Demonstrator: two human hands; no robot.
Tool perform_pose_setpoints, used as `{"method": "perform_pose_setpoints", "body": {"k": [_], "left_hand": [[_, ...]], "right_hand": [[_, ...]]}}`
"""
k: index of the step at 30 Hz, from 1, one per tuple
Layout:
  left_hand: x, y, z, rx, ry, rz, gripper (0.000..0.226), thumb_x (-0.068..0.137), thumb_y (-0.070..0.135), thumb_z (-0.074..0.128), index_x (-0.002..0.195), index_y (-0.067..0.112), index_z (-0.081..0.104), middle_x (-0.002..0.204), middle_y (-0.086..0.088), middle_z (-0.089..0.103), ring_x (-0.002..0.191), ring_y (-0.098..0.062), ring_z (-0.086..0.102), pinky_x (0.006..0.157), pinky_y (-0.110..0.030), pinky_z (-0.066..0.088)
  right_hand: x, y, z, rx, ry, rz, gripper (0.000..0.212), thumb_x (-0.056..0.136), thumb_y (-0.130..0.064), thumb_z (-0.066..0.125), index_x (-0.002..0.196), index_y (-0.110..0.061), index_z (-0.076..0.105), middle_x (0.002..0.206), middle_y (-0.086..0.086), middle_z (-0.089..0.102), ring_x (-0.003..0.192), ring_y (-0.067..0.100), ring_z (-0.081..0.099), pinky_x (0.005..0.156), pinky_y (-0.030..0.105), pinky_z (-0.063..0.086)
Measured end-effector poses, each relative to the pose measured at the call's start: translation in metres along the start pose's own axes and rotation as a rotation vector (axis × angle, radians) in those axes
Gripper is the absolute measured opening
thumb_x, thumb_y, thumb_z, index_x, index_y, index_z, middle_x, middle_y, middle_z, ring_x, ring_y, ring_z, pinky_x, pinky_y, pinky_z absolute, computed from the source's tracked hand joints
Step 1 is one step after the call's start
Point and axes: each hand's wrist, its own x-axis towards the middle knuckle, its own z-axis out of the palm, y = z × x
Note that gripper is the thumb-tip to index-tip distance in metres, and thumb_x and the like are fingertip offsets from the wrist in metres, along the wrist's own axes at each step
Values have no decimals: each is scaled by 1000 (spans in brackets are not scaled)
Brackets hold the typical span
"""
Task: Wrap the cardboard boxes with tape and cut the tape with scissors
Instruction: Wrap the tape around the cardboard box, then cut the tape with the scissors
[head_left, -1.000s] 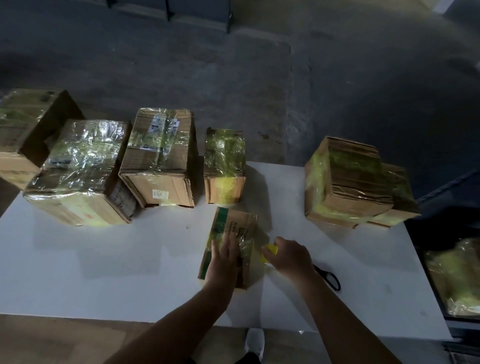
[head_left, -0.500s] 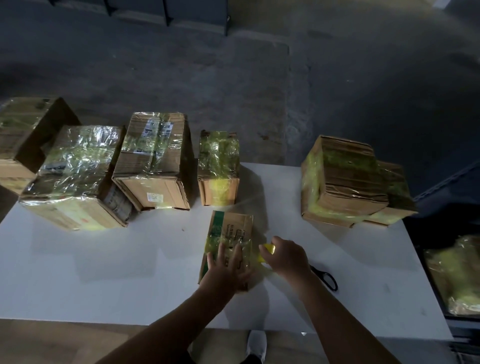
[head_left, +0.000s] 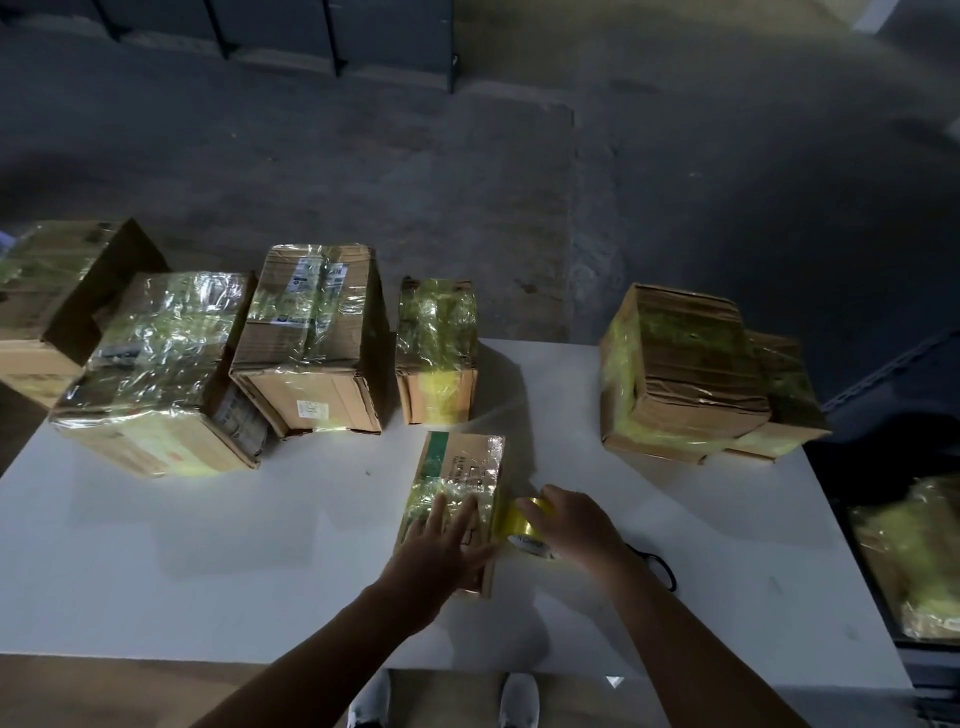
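Observation:
A small cardboard box (head_left: 464, 467) with a green stripe lies flat on the white table (head_left: 208, 545), partly covered in yellowish clear tape. My left hand (head_left: 441, 545) lies flat on its near end with fingers spread, pressing it down. Right beside the box's right edge, my right hand (head_left: 574, 525) grips a roll of yellow tape (head_left: 519, 525); a strip of tape runs from the roll onto the box. Black scissors (head_left: 660, 566) rest on the table behind my right wrist, mostly hidden.
Several taped boxes stand along the table's far edge: a large one (head_left: 156, 364), a tall one (head_left: 311, 332), a narrow one (head_left: 436, 348), and two stacked at the right (head_left: 691, 374). Another box (head_left: 57, 291) sits off the left corner. A bin (head_left: 909, 561) with wrapped goods is at the right.
My right hand has lifted slightly so more of the tape roll shows beside the box. My left hand stays pressed on the box.

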Motion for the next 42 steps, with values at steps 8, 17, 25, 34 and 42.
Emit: {"method": "perform_pose_setpoints", "body": {"k": [8, 17, 25, 34, 42], "left_hand": [[8, -15, 21, 43, -18, -99, 76, 94, 23, 56, 153, 25, 8, 161, -16, 2, 145, -44, 5, 112, -63, 17], [14, -10, 18, -112, -33, -164, 69, 94, 37, 46, 153, 23, 14, 162, -11, 0, 147, -37, -3, 118, -56, 10], [38, 16, -3, -609, 300, -199, 56, 93, 26, 54, 144, 18, 34, 146, -3, 38, 127, -21, 45, 99, -32, 44], [50, 24, 15, -532, 288, -234, 67, 88, 12, 61, 147, 22, 31, 144, -2, 43, 122, -23, 45, 91, -34, 49], [37, 16, 30, -379, 301, -216, 89, 79, 1, 69, 152, 22, 24, 148, -1, 42, 107, -22, 50, 81, -35, 52]], "right_hand": [[-10, 4, -15, 64, -142, -5, 46, 94, -58, 44, 66, -22, 45, 63, -2, 51, 72, 21, 55, 60, 30, 34], [-13, 13, -23, 127, -94, 56, 37, 96, -47, 47, 67, -24, 46, 70, -2, 51, 78, 21, 54, 68, 31, 39], [-27, 39, -21, 286, -50, 188, 37, 98, -39, 47, 100, -7, 65, 106, 15, 68, 103, 29, 62, 77, 30, 43], [-50, 91, 1, -236, 73, 345, 41, 94, -36, 54, 126, -13, 45, 120, 11, 52, 110, 28, 54, 85, 33, 48], [-40, 98, 2, -273, -101, 204, 47, 94, -30, 53, 136, -13, 38, 128, 11, 46, 118, 27, 49, 93, 34, 44]]}}
